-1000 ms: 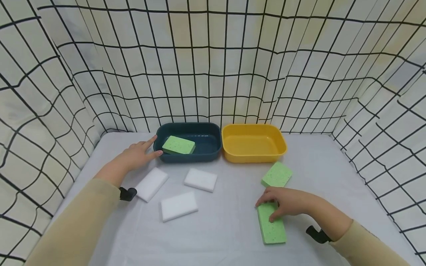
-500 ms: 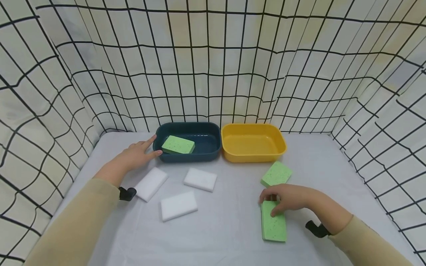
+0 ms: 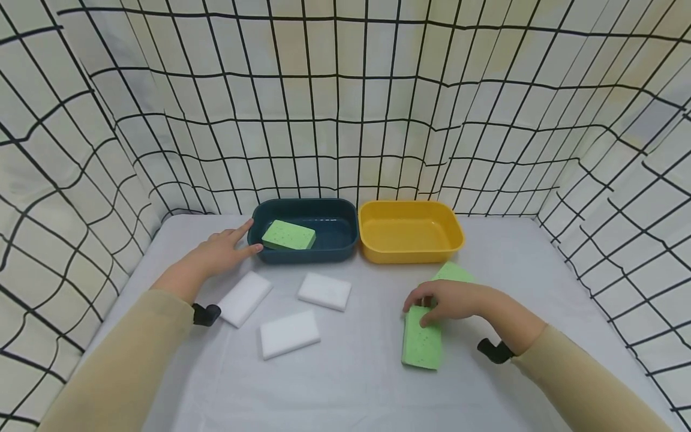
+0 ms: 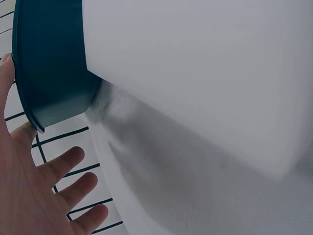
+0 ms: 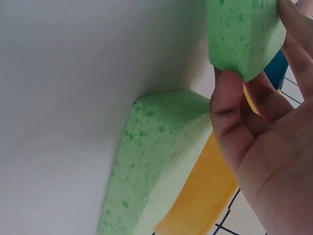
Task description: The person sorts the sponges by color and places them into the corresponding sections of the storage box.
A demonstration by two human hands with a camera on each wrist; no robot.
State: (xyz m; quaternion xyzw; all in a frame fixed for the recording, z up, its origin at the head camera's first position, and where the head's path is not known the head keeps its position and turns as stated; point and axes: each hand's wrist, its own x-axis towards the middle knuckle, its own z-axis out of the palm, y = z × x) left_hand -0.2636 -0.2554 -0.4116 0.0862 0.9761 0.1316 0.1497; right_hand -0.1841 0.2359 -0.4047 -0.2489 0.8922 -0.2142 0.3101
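My right hand (image 3: 450,299) pinches one end of a green speckled sponge (image 3: 422,345), raised off the table. In the right wrist view, thumb and fingers hold this sponge (image 5: 239,39) by its edges. Another green sponge (image 3: 455,273) lies just behind my right hand, partly hidden by it. My left hand (image 3: 218,255) touches the left end of a dark teal dish (image 3: 308,257), its fingers spread. In the left wrist view the thumb and a finger meet the dish's rim (image 4: 24,105). Inside the dish sits a third green sponge (image 3: 288,235).
A yellow dish (image 3: 412,257) stands right beside the teal one. Three white sponge blocks (image 3: 290,334) lie on the white-covered table (image 3: 356,384), near the left arm. Black netting (image 3: 337,120) over pale cloth encloses the back and sides.
My right hand has lifted the green sponge off the table and carried it left and toward the dishes. The left hand stays at the teal dish.
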